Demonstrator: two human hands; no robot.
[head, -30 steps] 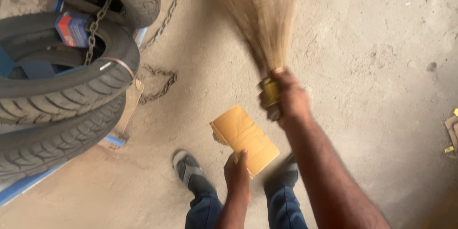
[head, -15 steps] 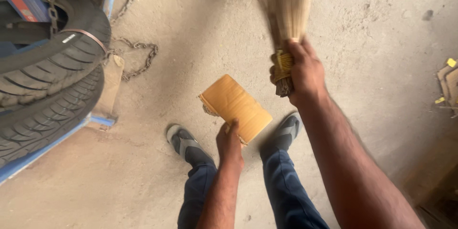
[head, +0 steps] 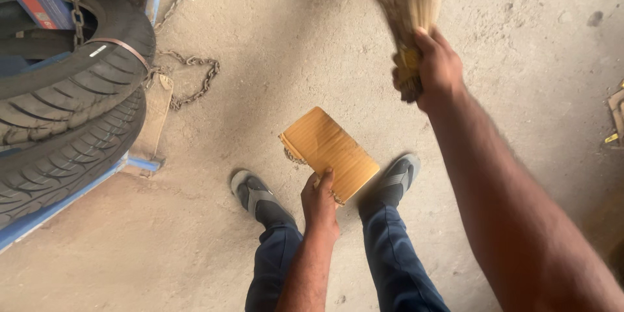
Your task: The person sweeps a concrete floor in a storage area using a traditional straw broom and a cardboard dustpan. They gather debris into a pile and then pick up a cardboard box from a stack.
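The right hand was clamped around the bound neck of a pale straw hand broom, its bristles fanning away from the person toward the top of the view and blurred. The left hand gripped the near edge of a flat rectangular piece of tan corrugated cardboard, fingers closed over it and thumb on top, so that the sheet tilted out over the grey dusty concrete floor between two grey slip-on shoes.

To do this well, the cardboard's far edge would best sit flush against the floor at a shallow angle, so that dust slides onto it rather than under it, and the broom strokes would best be short, low and drawn toward the sheet. Whether that far edge touched the floor could not be told.

The broom lay beyond and to the right of the cardboard, well apart from it; the two hands were separate, the left nearer the body, the right further out.

To the left, black rubber tyres were stacked on a blue rack, with a rusty steel chain trailing onto the floor.
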